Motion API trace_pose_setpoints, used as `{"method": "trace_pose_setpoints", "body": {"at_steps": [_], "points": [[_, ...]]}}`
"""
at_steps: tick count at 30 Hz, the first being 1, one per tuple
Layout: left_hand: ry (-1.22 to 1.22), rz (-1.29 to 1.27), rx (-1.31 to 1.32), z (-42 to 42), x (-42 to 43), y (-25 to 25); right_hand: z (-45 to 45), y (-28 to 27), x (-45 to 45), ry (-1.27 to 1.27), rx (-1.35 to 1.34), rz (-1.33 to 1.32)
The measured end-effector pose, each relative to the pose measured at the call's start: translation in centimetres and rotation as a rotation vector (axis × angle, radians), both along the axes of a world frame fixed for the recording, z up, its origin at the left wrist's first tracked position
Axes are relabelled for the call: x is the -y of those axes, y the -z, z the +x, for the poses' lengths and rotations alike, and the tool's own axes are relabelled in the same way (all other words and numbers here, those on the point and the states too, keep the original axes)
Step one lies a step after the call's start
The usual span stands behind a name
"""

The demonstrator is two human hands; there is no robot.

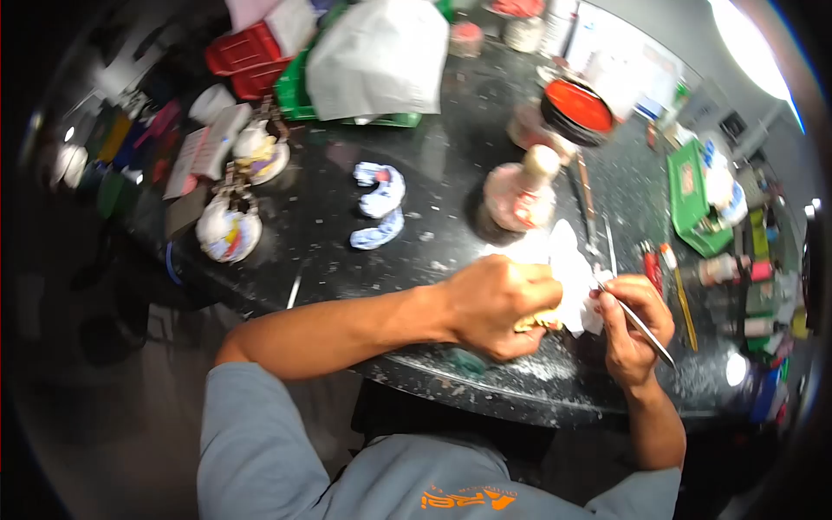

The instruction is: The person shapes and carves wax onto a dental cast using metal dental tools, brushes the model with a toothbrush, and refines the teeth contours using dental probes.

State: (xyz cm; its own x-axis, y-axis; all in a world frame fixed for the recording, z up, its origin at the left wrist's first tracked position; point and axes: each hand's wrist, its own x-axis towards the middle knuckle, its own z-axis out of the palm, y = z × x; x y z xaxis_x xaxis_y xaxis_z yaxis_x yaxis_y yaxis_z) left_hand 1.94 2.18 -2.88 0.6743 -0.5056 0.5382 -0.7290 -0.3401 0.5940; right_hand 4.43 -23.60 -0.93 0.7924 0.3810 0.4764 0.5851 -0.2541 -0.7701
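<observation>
My left hand [503,303] is closed around a small yellowish dental model [539,321], mostly hidden by the fingers. Between the fingertips of my right hand [637,328] is a slim metal wax carver [646,329], its tip pointing toward the left hand. A crumpled white tissue [568,273] lies under strong light between the hands. Just beyond the left hand stands a pinkish glass burner [518,199] with a rounded cap. A long brown-handled tool [586,199] and a red-handled tool [652,267] lie past the right hand.
Two bluish-white curved pieces [381,192] lie mid-table. Casts on articulators [230,227] stand at left. A green tray [403,120] under a white sheet is at the back. A dark bowl of red wax [579,108] and a green box [686,195] stand farther right.
</observation>
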Motion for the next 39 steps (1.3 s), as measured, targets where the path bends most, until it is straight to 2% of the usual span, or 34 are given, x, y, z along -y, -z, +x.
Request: {"method": "trace_pose_setpoints", "body": {"at_steps": [3, 5, 12, 15, 18, 21, 30, 39], "points": [[-0.014, -0.127, -0.088, 0.3, 0.1, -0.6, -0.6, -0.7, -0.5, 0.022, -0.048, 0.075], [-0.043, -0.228, -0.383, -0.1, 0.3, -1.4, -0.7, -0.8, -0.4, -0.045, -0.024, 0.078], [-0.015, -0.283, -0.578, 0.5, 0.2, -1.4, -1.3, 0.3, -0.8, -0.152, -0.001, 0.165], [-0.013, -0.225, -0.608, 0.7, -0.1, -1.4, -1.3, 0.1, -0.9, -0.172, -0.024, 0.184], [-0.007, -0.286, -0.633, 0.7, 0.0, -0.5, -1.4, 0.0, -1.0, -0.199, -0.025, 0.175], [0.0, -0.266, -0.535, 0.7, 0.1, -0.8, -1.5, 0.2, -1.0, -0.183, -0.018, 0.168], [-0.043, -0.219, -0.485, 0.7, 0.0, -0.9, -1.3, 0.2, -0.8, -0.239, 0.031, 0.088], [-0.012, -0.208, -0.548, 0.8, -0.3, -1.2, -1.4, 0.4, -0.9, -0.26, 0.006, 0.11]]}}
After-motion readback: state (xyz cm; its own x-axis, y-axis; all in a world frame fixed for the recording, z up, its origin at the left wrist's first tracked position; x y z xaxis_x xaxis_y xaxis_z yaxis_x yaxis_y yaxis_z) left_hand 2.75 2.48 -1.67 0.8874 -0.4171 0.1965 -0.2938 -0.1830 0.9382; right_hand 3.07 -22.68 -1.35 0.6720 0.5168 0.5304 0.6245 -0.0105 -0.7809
